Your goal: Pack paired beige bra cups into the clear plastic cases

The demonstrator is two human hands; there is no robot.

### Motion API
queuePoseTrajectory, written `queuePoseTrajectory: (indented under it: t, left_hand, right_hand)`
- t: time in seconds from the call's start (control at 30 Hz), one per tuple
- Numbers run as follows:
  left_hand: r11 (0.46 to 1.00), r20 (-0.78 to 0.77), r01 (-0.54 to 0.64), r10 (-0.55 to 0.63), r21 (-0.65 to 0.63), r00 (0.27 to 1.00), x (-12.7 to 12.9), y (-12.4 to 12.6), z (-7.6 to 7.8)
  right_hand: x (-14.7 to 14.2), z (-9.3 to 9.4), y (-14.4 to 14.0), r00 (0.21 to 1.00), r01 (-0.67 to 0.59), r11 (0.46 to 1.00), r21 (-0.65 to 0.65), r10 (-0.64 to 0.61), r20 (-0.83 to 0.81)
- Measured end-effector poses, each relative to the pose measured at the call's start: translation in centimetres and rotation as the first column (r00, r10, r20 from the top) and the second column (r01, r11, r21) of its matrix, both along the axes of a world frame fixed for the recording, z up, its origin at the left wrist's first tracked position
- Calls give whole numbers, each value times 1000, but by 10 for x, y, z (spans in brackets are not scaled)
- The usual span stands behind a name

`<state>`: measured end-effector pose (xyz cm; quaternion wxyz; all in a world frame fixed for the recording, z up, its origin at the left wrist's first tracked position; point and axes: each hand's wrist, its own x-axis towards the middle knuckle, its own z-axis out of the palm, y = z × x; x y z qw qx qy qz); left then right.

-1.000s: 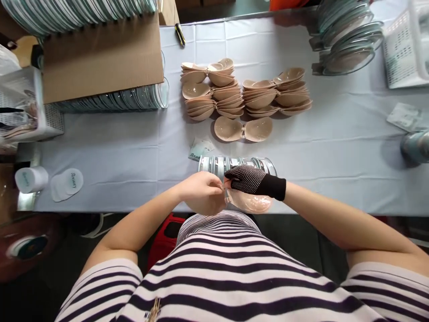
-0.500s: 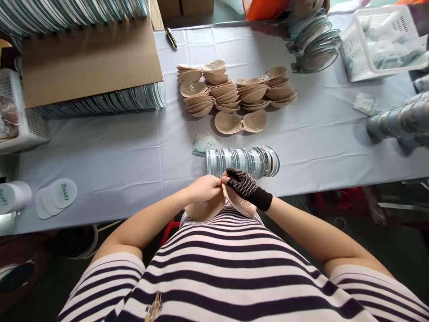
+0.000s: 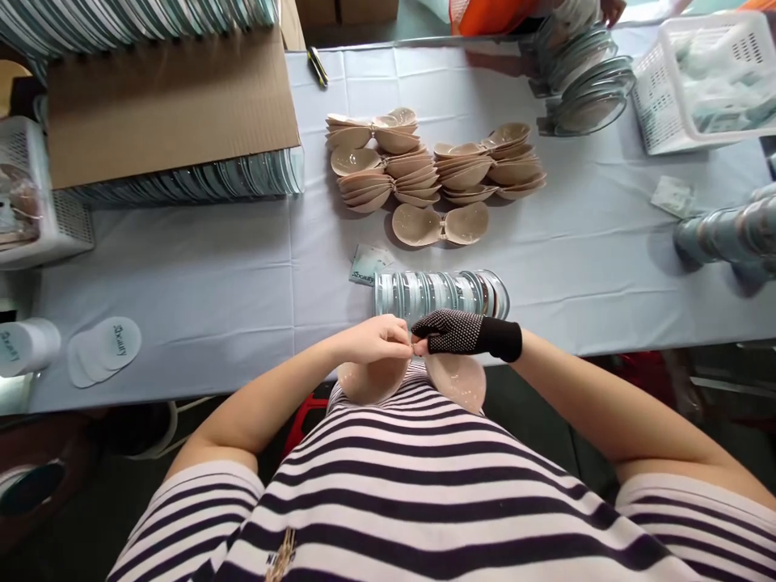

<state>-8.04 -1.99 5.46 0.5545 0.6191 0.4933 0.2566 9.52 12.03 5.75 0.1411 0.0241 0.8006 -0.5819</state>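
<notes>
Left hand [image 3: 376, 339] bare, right hand [image 3: 452, 331] gloved, both pinched on the centre clasp of a beige cup pair [image 3: 466, 380] at the table's [image 3: 182, 275] near edge; long axis left-right, cups hanging below.

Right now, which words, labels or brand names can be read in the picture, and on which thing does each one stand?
"Beauty": on the small card beside the row of clear cases.
"Beauty": on the round white stickers at the left table edge.
Print on the white roll: too blurred to read.
Emblem on the striped shirt: too small to read.
</notes>
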Motion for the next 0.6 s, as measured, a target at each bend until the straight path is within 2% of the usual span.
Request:
queuePoseTrajectory:
  t: [0.1,0.17,0.27,0.33,0.4,0.47,0.53,0.6]
  left_hand:
    - [999,130,-27,30,-22,991,-2,-5,-1]
    - [997,259,-58,72,-59,963,-2,-8,-9]
    - [982,476,-139,183,-126,860,2,-11,-29]
    - [964,541,-202,263,-172,798,6,-13,-40]
    - [948,507,-240,316,-211,802,8,-16,-44]
    - [943,409,-253,323,-216,854,9,-20,-40]
    - [951,337,-252,300,-180,893,8,-23,-32]
    - [962,357,-237,270,-135,894,10,-24,-27]
  right_hand:
    - [0,-5,-6,994,11,998,-56,-17,-108]
    - [-2,-8,-9,989,38,996,-77,-48,-137]
    - [-6,-13,-9,986,122,988,-90,-131,-104]
    - [-7,-16,-9,981,176,981,-86,-182,-72]
    - [-7,-17,-9,972,223,973,-68,-227,-62]
    - [-6,-15,-10,969,237,970,-53,-240,-59]
    - [-6,-11,-13,978,201,977,-66,-204,-45]
    - [-7,-8,-17,988,146,983,-109,-151,-41]
